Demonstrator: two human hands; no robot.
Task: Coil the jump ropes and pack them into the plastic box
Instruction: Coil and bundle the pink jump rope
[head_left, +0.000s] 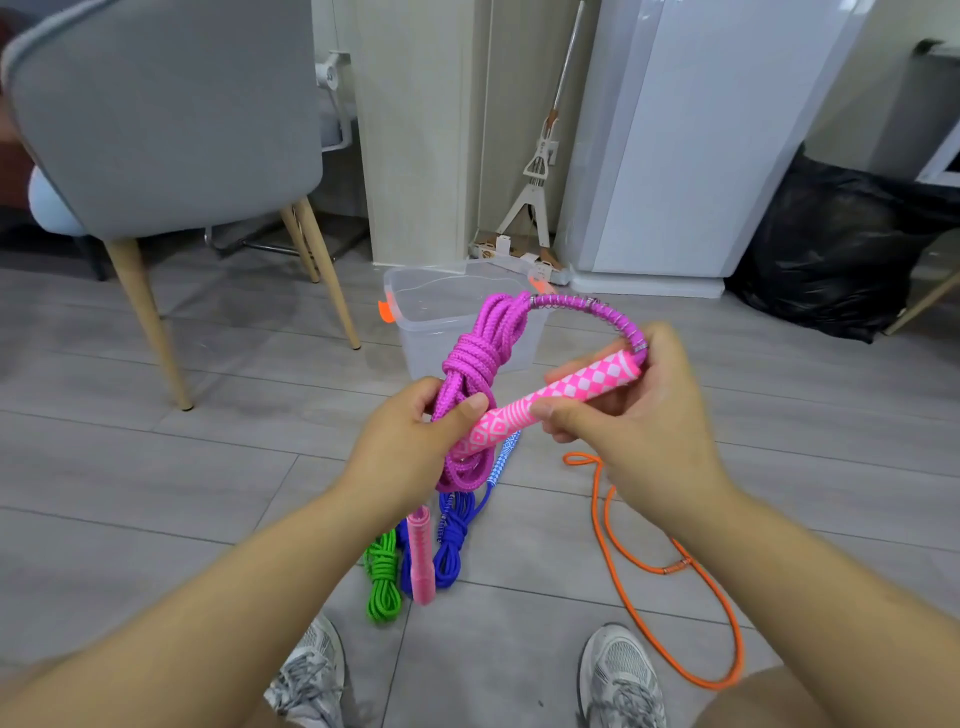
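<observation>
Two hands hold the pink jump rope (478, 358) above the floor (156, 467). The left hand (410, 431) grips its knotted coil, and the right hand (639, 415) pinches the checked handle (571, 389). The clear plastic box (441, 332) stands on the floor just behind. A green rope (383, 577) and a blue rope (451, 545), both coiled, lie below the hands. An orange rope (623, 545) lies uncoiled to the right.
</observation>
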